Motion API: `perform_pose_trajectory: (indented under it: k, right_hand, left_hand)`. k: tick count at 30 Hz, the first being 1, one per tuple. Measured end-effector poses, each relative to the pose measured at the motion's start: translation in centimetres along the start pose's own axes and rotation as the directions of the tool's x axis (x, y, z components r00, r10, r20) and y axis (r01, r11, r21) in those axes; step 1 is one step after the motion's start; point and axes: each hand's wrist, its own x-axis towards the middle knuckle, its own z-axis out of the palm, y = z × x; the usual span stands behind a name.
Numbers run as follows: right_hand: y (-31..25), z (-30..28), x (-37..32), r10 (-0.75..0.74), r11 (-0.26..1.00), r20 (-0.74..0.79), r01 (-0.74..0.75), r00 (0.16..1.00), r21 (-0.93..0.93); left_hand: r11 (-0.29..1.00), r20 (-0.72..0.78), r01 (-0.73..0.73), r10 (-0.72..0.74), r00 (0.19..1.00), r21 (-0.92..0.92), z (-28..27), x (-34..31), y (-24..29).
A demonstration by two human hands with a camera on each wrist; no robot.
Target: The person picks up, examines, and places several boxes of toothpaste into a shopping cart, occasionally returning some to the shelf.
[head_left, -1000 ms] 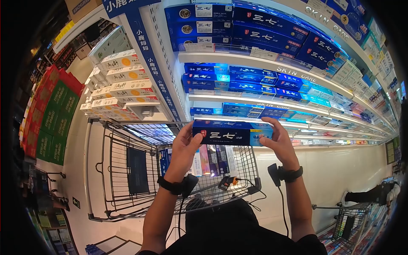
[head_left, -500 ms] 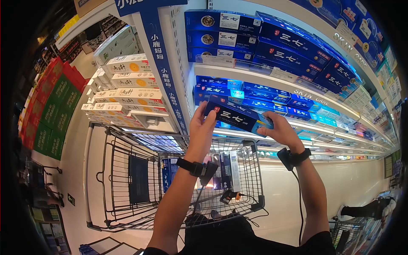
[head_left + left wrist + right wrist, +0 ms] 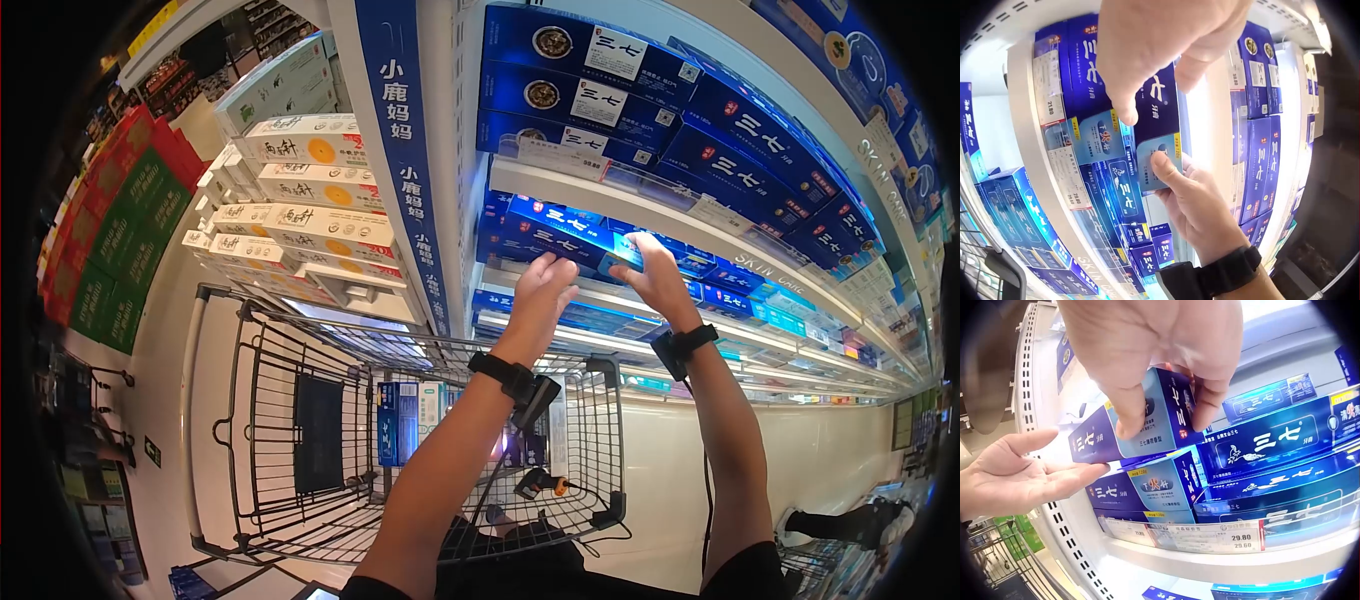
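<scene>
A dark blue toothpaste box point(image 3: 1088, 434) with a light-blue end is held at the shelf, over similar stacked boxes point(image 3: 1116, 495). My right hand point(image 3: 1154, 350) grips it by the light-blue end, thumb on one face and fingers on the opposite side. Fairly straight fingers of my left hand point(image 3: 1022, 475) lie low along the other end, their tips close under its edge. In the left wrist view the held box point(image 3: 1159, 125) slants past my left hand point(image 3: 1166, 37) toward my right hand point(image 3: 1194, 200). Both hands point(image 3: 543, 295) reach into the lit shelf level in the head view.
A shelf edge with price tags point(image 3: 1229, 536) runs below the stacks; larger blue boxes point(image 3: 740, 125) fill the level above. A wire shopping cart point(image 3: 318, 432) stands before me, holding several boxes point(image 3: 390, 425). White boxes point(image 3: 320, 190) are stacked left of the blue-striped post point(image 3: 400, 110).
Both hands carried the toothpaste box from above the cart forward into the shelf, tilting it on the way. My left hand's hold has loosened; my right hand still grips it. The view shifted.
</scene>
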Motion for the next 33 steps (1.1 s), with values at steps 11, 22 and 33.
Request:
perform_pose_trajectory:
  k: [11,22,33]
  right_hand:
    - [2.4,2.6,3.4,-0.082,0.995,0.027,0.083,0.996,-0.048]
    - [-0.2,1.5,5.5,0.164,0.955,0.305,-0.072,0.938,-0.289]
    - [-0.7,1.8,6.1,0.168,0.951,0.346,-0.059,0.923,-0.303]
  left_hand:
    - [0.993,0.007,0.074,-0.075,0.997,0.096,-1.9,-1.0,0.2]
    - [0.961,-0.036,0.182,-0.179,0.983,0.207,-5.8,-6.1,-2.0]
    - [0.937,-0.076,0.258,-0.247,0.966,0.234,-8.7,-8.4,-4.0]
